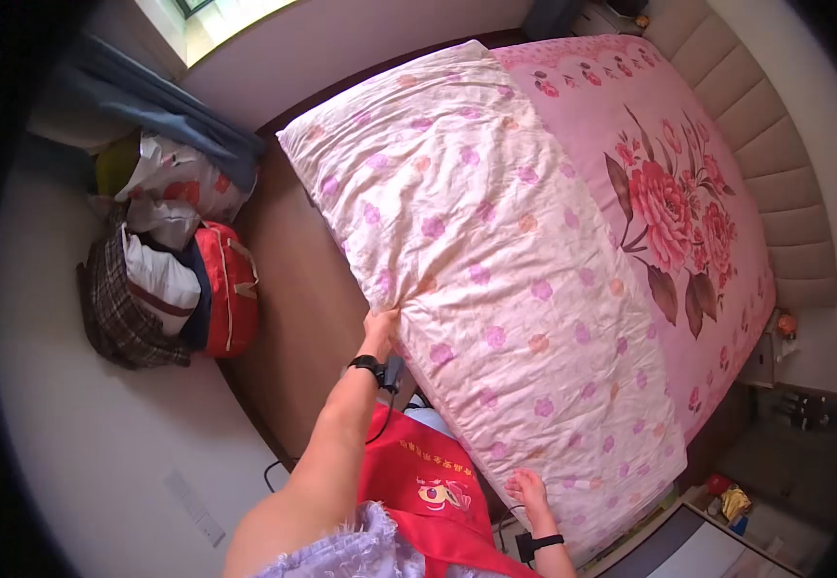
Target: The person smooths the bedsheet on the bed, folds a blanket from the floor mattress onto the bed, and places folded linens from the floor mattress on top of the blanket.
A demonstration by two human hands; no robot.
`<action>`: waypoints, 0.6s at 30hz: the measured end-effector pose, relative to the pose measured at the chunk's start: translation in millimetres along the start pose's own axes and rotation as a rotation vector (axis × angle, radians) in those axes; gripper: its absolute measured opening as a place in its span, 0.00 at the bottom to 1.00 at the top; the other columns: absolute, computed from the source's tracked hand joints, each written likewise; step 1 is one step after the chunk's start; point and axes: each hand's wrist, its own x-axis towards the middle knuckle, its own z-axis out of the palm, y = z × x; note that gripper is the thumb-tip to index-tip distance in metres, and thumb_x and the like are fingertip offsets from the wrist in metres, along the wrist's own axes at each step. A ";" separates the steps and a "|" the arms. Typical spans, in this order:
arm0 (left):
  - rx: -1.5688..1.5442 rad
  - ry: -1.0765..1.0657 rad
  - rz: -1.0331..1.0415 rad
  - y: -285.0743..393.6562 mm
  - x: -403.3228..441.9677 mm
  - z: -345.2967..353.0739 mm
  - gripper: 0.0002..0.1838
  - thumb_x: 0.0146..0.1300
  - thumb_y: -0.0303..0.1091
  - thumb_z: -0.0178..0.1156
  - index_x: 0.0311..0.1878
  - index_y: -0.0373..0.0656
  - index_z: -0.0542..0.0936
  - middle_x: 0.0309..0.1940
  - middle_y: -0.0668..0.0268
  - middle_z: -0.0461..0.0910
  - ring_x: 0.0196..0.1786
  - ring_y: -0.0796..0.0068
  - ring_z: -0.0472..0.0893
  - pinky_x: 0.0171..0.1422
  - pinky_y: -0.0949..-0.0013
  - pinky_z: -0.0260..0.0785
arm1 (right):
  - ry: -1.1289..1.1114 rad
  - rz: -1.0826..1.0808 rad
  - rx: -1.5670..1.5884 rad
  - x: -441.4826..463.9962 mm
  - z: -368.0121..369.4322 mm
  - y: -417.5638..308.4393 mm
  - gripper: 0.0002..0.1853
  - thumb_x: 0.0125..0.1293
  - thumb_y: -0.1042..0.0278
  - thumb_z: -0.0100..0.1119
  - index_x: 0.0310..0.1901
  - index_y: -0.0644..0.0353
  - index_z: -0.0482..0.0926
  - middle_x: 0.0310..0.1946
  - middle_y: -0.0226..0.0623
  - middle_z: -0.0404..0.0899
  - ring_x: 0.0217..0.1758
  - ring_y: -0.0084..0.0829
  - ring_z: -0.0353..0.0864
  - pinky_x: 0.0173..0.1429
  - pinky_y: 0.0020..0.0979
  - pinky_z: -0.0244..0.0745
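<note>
A white quilt (496, 279) with purple and orange flower prints lies over the foot half of the bed, its surface wrinkled. My left hand (381, 326) grips the quilt's near edge, and folds spread out from that spot. Lower right, my right hand (527, 486) is over the quilt's edge near its corner, fingers apart and holding nothing. Beyond the quilt, a pink sheet (587, 125) with large red roses covers the rest of the bed.
Bags stand by the left wall: a red bag (229, 289), a plaid bag (115, 303) and a printed plastic bag (183, 178). A padded headboard (780, 164) rises at the right. A blue curtain (168, 106) hangs upper left. Brown floor (293, 279) borders the bed.
</note>
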 end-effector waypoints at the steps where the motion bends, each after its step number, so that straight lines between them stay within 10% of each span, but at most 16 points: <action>1: -0.051 -0.131 -0.088 12.9 0.7 0.2 0.18 0.52 0.28 0.63 0.47 0.36 0.76 0.43 0.62 0.78 0.44 0.70 0.78 0.47 0.67 0.70 | 0.036 0.017 -0.009 -1.7 3.7 -1.4 0.12 0.64 0.65 0.52 0.46 0.60 0.69 0.33 0.37 0.76 0.32 0.28 0.78 0.34 0.27 0.76; 3: -0.060 -0.243 -0.347 61.3 4.2 5.7 0.17 0.53 0.30 0.64 0.47 0.39 0.76 0.41 0.64 0.78 0.43 0.70 0.78 0.48 0.66 0.71 | 0.154 0.069 -0.005 -4.8 13.3 -5.6 0.12 0.63 0.65 0.52 0.46 0.59 0.68 0.32 0.37 0.75 0.32 0.28 0.78 0.33 0.27 0.76; 18: -0.256 -0.275 -0.163 257.5 173.8 -3.2 0.26 0.49 0.24 0.63 0.54 0.38 0.70 0.49 0.60 0.75 0.51 0.62 0.74 0.58 0.57 0.66 | 0.221 0.227 -0.074 -20.0 302.4 -140.4 0.15 0.63 0.63 0.53 0.48 0.60 0.69 0.34 0.37 0.76 0.33 0.28 0.79 0.36 0.28 0.77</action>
